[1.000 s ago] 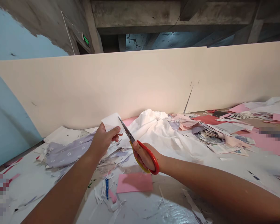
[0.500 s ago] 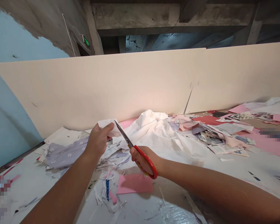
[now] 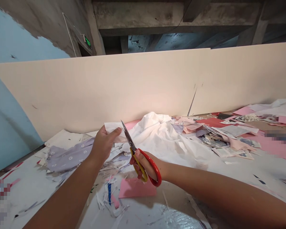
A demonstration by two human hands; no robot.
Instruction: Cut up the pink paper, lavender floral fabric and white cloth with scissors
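Note:
My left hand (image 3: 103, 142) pinches a small white piece of cloth (image 3: 112, 127) between thumb and fingers, held up above the table. In my right hand (image 3: 143, 162) is a pair of scissors (image 3: 153, 165) with one red and one yellow handle. The blades point up and to the left, right beside the cloth's right edge; whether they touch it I cannot tell. Behind the scissors a large crumpled white cloth (image 3: 154, 130) lies heaped. Beneath my right hand a pink rectangular piece (image 3: 135, 190) rests on the table.
A lilac flowered cloth (image 3: 66, 158) lies to the left. Thin offcuts and a blue strip (image 3: 109, 193) are scattered near the front. At the right are a stack of mixed scraps (image 3: 216, 136) and pink pieces (image 3: 274, 144). A cream board (image 3: 133, 86) stands along the back.
Both hands have shifted slightly to the right, the cloth with them. The scissors have turned more upright and their handles have spread apart, so the yellow one now shows.

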